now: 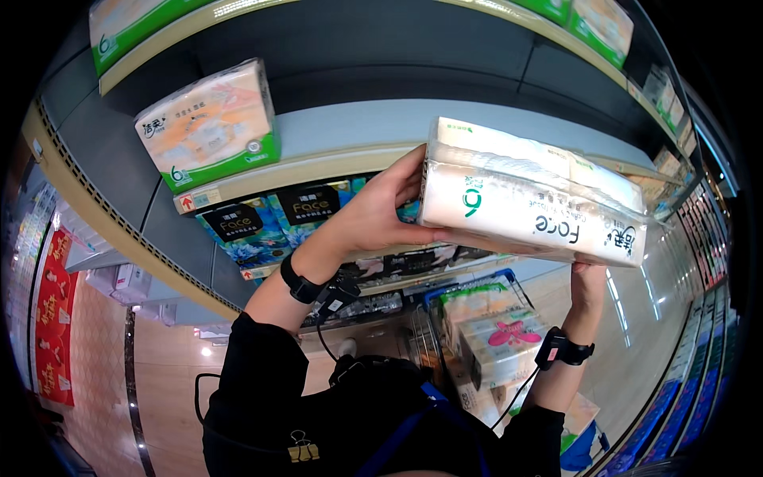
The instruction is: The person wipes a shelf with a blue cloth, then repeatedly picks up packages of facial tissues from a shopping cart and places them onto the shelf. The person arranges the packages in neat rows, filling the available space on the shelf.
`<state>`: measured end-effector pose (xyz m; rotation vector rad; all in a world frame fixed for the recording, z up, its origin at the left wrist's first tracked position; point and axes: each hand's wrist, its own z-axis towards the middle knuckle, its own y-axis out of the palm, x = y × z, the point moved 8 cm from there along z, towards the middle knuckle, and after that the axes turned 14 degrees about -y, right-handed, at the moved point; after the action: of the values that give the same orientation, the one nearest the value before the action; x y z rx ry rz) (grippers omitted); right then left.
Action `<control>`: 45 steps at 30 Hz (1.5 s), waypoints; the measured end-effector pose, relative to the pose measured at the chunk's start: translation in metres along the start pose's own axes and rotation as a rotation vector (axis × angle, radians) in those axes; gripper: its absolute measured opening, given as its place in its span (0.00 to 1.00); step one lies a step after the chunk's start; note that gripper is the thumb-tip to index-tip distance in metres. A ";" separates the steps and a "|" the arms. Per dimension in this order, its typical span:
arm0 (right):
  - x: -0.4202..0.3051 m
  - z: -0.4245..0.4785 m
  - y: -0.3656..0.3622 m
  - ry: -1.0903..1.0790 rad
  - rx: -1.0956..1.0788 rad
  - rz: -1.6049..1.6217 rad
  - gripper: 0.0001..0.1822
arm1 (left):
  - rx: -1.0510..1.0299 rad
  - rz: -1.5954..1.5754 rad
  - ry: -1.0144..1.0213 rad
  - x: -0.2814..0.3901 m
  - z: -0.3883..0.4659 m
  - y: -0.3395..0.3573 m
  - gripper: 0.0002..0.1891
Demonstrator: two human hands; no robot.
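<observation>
Both my hands hold a plastic-wrapped multipack of facial tissues (530,203) up in front of the shelf, tilted down to the right. My left hand (387,208) grips its left end, thumb along the lower edge, other fingers partly hidden behind it. Beneath the right end, my right hand (587,280) supports it; most of those fingers are hidden by the pack. A similar tissue pack (208,131) with a green base stands at the left on the grey shelf board (351,122).
Below that shelf are blue-and-black tissue packs (241,232). A shopping cart (429,334) loaded with several tissue packs (506,346) stands beside me. More packs (149,24) sit on the upper shelf. A perforated shelf upright (89,203) borders the left, and another shelving row (673,387) the right.
</observation>
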<state>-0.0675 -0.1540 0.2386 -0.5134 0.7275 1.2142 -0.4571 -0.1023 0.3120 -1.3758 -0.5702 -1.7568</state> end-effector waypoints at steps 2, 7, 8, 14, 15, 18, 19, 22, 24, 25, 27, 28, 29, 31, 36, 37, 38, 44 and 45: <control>0.021 0.034 0.041 -0.002 -0.120 0.071 0.51 | 0.061 0.099 0.057 0.014 -0.004 -0.045 0.46; 0.022 0.112 0.165 -0.218 -0.114 0.263 0.55 | 0.234 0.503 0.064 0.050 -0.014 -0.148 0.58; 0.030 0.128 0.182 -0.226 -0.115 0.301 0.53 | 0.257 0.561 0.109 0.054 -0.014 -0.168 0.61; 0.052 0.166 0.293 -0.231 -0.105 0.337 0.43 | 0.724 1.566 0.300 0.099 -0.071 -0.242 0.53; 0.060 0.172 0.309 -0.205 -0.132 0.315 0.41 | 0.794 1.621 0.218 0.099 -0.077 -0.262 0.54; 0.094 0.192 0.353 -0.047 -0.322 0.268 0.40 | 0.929 1.732 -0.030 0.092 -0.092 -0.314 0.55; 0.100 0.194 0.360 -0.016 -0.304 0.278 0.39 | 0.925 1.736 -0.088 0.087 -0.092 -0.327 0.55; 0.119 0.185 0.379 0.134 -0.251 0.343 0.40 | 0.939 1.756 -0.107 0.076 -0.088 -0.333 0.54; 0.120 0.187 0.382 0.141 -0.350 0.315 0.41 | 0.957 1.771 -0.056 0.072 -0.086 -0.329 0.53; 0.122 0.189 0.382 0.144 -0.401 0.303 0.41 | 0.966 1.777 -0.024 0.070 -0.085 -0.327 0.53; 0.128 0.194 0.380 0.123 -0.443 0.289 0.43 | 0.976 1.793 0.015 0.068 -0.085 -0.326 0.52; 0.125 0.195 0.381 0.115 -0.446 0.292 0.44 | 0.977 1.803 0.023 0.068 -0.085 -0.327 0.52; 0.123 0.196 0.381 0.108 -0.449 0.295 0.44 | 0.977 1.813 0.031 0.068 -0.085 -0.327 0.51; 0.127 0.199 0.380 0.115 -0.480 0.297 0.45 | 0.984 1.831 0.032 0.066 -0.084 -0.329 0.51; 0.127 0.194 0.383 0.113 -0.430 0.298 0.46 | 0.933 1.794 0.091 0.068 -0.082 -0.330 0.46; 0.125 0.191 0.383 0.106 -0.407 0.300 0.45 | 0.915 1.786 0.099 0.070 -0.082 -0.335 0.45; 0.127 0.191 0.381 0.114 -0.409 0.285 0.44 | 0.896 1.776 0.108 0.073 -0.081 -0.339 0.44; 0.128 0.195 0.377 0.078 -0.410 0.250 0.41 | 0.822 1.388 -0.276 0.087 -0.069 -0.379 0.47; 0.129 0.195 0.374 0.070 -0.405 0.251 0.42 | 0.782 1.348 -0.326 0.088 -0.065 -0.378 0.46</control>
<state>-0.3599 0.1734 0.2835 -0.8196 0.6172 1.5981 -0.8086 0.0348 0.4240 -1.0011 -0.2769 -0.1714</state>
